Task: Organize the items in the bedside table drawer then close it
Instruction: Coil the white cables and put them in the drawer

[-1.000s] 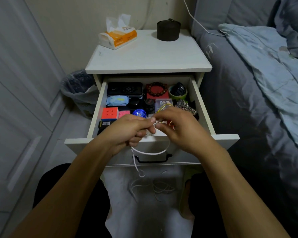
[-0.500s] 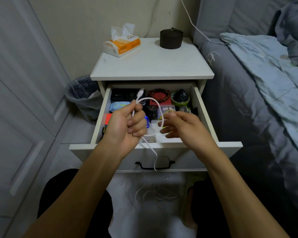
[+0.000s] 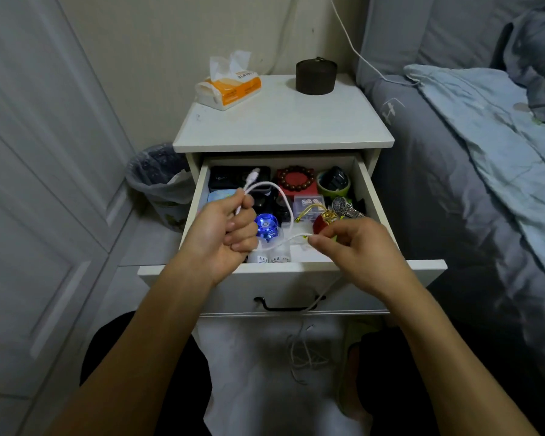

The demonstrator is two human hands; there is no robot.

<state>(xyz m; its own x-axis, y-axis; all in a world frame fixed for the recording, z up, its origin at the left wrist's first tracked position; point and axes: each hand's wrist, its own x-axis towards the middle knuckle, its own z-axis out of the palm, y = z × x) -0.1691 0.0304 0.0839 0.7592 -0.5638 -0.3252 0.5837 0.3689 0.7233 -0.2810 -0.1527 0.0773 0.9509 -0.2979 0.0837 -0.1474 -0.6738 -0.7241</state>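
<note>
Arching over the open drawer [image 3: 422, 267], a white cable [image 3: 288, 204] runs from the left hand [image 3: 224, 232] to the right hand [image 3: 356, 247]. The left grip is a fist curled round the cable, whose plug end points up and away toward the drawer's back. The right grip pinches the cable between thumb and fingertips; past it the cable drops in front of the drawer to the floor. Inside the drawer lie a black case [image 3: 230, 177], a bead bracelet [image 3: 297, 178], a green cup [image 3: 334, 185] holding a dark object, a watch [image 3: 343, 207], a blue disc [image 3: 266, 224] and a red ornament [image 3: 321, 223]. A tissue pack [image 3: 230, 88] and a dark jar [image 3: 316, 77] stand on the tabletop [image 3: 283, 127].
</note>
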